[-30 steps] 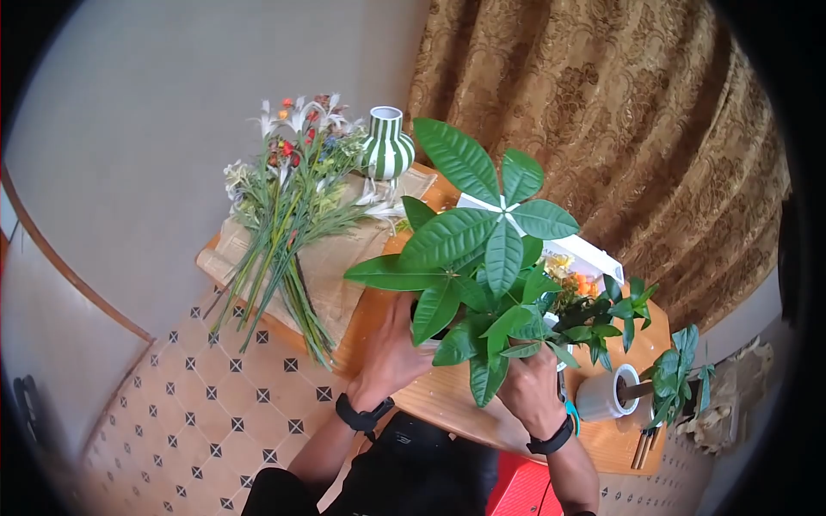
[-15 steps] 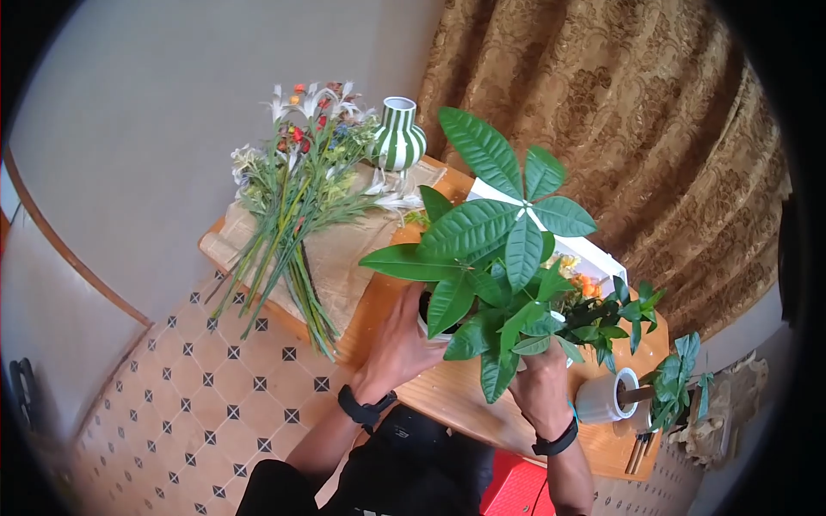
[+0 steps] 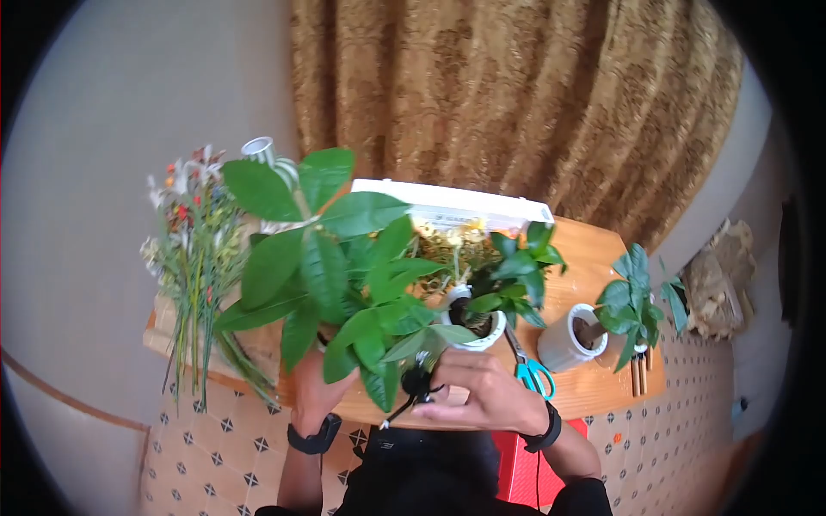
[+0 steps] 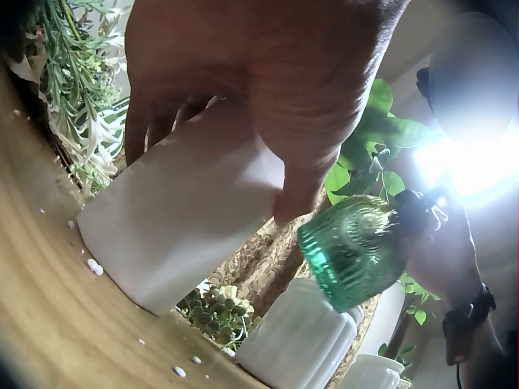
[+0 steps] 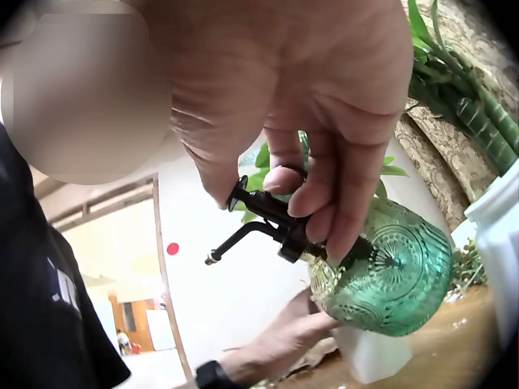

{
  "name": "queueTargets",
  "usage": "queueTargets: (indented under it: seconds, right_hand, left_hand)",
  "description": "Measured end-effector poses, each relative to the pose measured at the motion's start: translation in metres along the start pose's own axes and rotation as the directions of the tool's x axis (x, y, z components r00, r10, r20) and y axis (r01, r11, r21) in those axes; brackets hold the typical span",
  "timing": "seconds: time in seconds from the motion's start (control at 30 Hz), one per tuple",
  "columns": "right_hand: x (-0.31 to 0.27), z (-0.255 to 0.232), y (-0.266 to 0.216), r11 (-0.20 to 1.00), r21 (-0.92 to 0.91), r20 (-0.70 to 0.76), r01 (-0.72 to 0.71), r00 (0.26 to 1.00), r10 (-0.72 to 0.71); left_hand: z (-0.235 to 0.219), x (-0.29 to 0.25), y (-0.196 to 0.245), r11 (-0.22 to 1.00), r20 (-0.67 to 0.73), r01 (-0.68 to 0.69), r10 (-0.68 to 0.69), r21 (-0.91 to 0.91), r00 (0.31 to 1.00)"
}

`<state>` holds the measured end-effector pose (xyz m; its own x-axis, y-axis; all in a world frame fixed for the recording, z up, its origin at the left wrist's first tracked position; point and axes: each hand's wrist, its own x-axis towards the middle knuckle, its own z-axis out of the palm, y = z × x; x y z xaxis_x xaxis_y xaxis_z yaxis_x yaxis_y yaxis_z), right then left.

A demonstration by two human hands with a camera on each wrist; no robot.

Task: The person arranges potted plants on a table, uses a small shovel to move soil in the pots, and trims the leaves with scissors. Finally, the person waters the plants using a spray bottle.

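In the head view, a broad-leaved green potted plant (image 3: 325,271) stands before the body, its leaves overlapping the hands' surroundings. My left hand (image 3: 320,391) grips its plain white pot (image 4: 182,215), which is tilted in the left wrist view with its base at the wooden table. My right hand (image 3: 495,391) holds a green ribbed glass spray bottle (image 5: 405,271) by its black pump top (image 5: 280,219). The fingers wrap the neck and the thumb lies at the plunger, with the thin nozzle pointing toward the body. The bottle is lifted close beside the pot.
Cut flower stems (image 3: 198,258) lie on brown paper at the left, near a striped vase (image 3: 261,150). Two more white pots, one in the middle (image 3: 477,342) and one further right (image 3: 559,344), stand on the table (image 3: 594,387). Turquoise-handled scissors (image 3: 535,377) lie between them.
My right hand has come away from under the leaves and now holds the spray bottle. The left hand stays on the pot. The head view has swung right.
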<state>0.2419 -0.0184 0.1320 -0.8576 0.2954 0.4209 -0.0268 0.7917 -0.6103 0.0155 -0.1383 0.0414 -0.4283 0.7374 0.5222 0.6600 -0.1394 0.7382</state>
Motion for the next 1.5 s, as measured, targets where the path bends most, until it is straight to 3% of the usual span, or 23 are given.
queueTargets:
  seconds: [0.07, 0.13, 0.17, 0.23, 0.37, 0.47, 0.53, 0.57, 0.6, 0.63, 0.67, 0.7, 0.73, 0.8, 0.83, 0.87, 0.9, 0.93, 1.03, 1.2, 1.3, 1.43, 1.5]
  right_hand:
    - [-0.01, -0.01, -0.007, 0.982, 0.185, 0.113, -0.041, 0.993, 0.02]
    - [-0.026, -0.021, -0.013, 0.968, 0.233, 0.053, -0.088, 0.996, 0.078]
    - [-0.038, -0.028, -0.015, 0.94, 0.289, 0.127, -0.181, 0.981, 0.149]
    - [-0.063, -0.043, -0.022, 0.887, 0.352, 0.183, -0.299, 0.951, 0.248]
    - [-0.131, -0.074, -0.034, 0.802, 0.415, 0.141, -0.43, 0.901, 0.41]
    - [-0.196, -0.09, -0.045, 0.741, 0.465, -0.007, -0.484, 0.835, 0.55]
    - [-0.231, -0.098, -0.052, 0.75, 0.516, -0.177, -0.415, 0.805, 0.567]
    - [-0.248, -0.105, -0.058, 0.743, 0.521, -0.238, -0.42, 0.764, 0.599]
    - [-0.264, -0.109, -0.064, 0.738, 0.526, -0.272, -0.423, 0.738, 0.617]
    - [-0.279, -0.113, -0.069, 0.733, 0.531, -0.305, -0.426, 0.711, 0.634]
    - [-0.291, -0.115, -0.075, 0.712, 0.569, -0.399, -0.411, 0.62, 0.676]
    - [-0.3, -0.116, -0.078, 0.695, 0.605, -0.481, -0.39, 0.516, 0.709]
    - [-0.306, -0.116, -0.078, 0.693, 0.608, -0.485, -0.388, 0.509, 0.711]
    - [-0.317, -0.121, -0.073, 0.631, 0.593, -0.612, -0.501, 0.229, 0.757]
    - [-0.327, -0.123, -0.062, 0.65, 0.55, -0.649, -0.524, 0.221, 0.728]
    - [-0.331, -0.127, -0.053, 0.649, 0.553, -0.652, -0.522, 0.214, 0.728]
    - [-0.333, -0.133, -0.044, 0.649, 0.527, -0.698, -0.549, 0.156, 0.699]
    - [-0.335, -0.139, -0.037, 0.645, 0.501, -0.742, -0.577, 0.098, 0.663]
    - [-0.344, -0.154, -0.011, 0.666, 0.549, -0.777, -0.505, -0.015, 0.629]
    - [-0.374, -0.202, 0.038, 0.732, 0.511, -0.857, -0.45, -0.203, 0.473]
    - [-0.399, -0.231, 0.068, 0.711, 0.527, -0.849, -0.465, -0.262, 0.458]
    - [-0.422, -0.258, 0.105, 0.652, 0.581, -0.814, -0.488, -0.33, 0.478]
    - [-0.425, -0.266, 0.117, 0.641, 0.589, -0.808, -0.492, -0.345, 0.478]
  left_hand:
    - [0.004, -0.008, -0.018, 1.0, 0.056, -0.01, 0.01, 0.004, 0.998]
    - [0.008, -0.03, -0.051, 0.962, -0.01, 0.11, -0.111, 0.25, 0.994]
    - [0.01, -0.043, -0.076, 0.925, -0.042, 0.141, -0.135, 0.352, 0.99]
    - [0.018, -0.043, -0.08, 0.901, -0.043, 0.071, -0.058, 0.428, 0.997]
    - [0.034, -0.045, -0.1, 0.942, -0.065, 0.167, -0.155, 0.289, 0.986]
    - [0.027, -0.03, -0.056, 0.945, -0.12, 0.321, -0.326, -0.056, 0.938]
    - [0.024, -0.03, -0.06, 0.985, -0.049, 0.097, -0.091, 0.142, 0.995]
    - [0.018, -0.034, -0.075, 0.877, -0.047, -0.126, 0.167, 0.463, 0.985]
    - [0.018, -0.025, -0.056, 0.879, -0.034, -0.139, 0.173, 0.456, 0.984]
    - [0.01, -0.015, -0.034, 0.906, 0.09, 0.264, -0.309, 0.331, 0.947]
    - [0.007, -0.008, -0.019, 0.72, 0.256, 0.639, -0.694, 0.271, 0.673]
    - [0.003, -0.017, -0.031, 0.766, 0.288, 0.279, -0.512, 0.579, 0.809]
    - [0.002, -0.024, -0.045, 0.768, 0.295, 0.271, -0.508, 0.581, 0.809]
    - [0.002, -0.032, -0.074, 0.852, 0.326, 0.503, -0.522, 0.147, 0.789]
    - [-0.003, -0.036, -0.089, 0.854, 0.33, 0.498, -0.519, 0.15, 0.789]
    - [-0.007, -0.037, -0.1, 0.899, 0.357, 0.335, -0.423, 0.283, 0.833]
    - [-0.009, -0.038, -0.11, 0.903, 0.398, 0.155, -0.324, 0.401, 0.858]
    - [-0.007, -0.035, -0.1, 0.904, 0.404, 0.147, -0.318, 0.401, 0.858]
    - [-0.002, -0.024, -0.043, 0.863, 0.326, 0.404, -0.493, 0.305, 0.807]
    - [0.022, -0.004, 0.035, 0.825, 0.108, 0.508, -0.544, 0.247, 0.832]
    - [0.03, 0.0, 0.06, 0.805, 0.024, 0.543, -0.564, 0.241, 0.825]
    - [0.027, -0.001, 0.043, 0.877, 0.035, 0.463, -0.47, 0.127, 0.882]
    - [0.029, 0.001, 0.042, 0.868, 0.165, 0.443, -0.414, -0.224, 0.895]
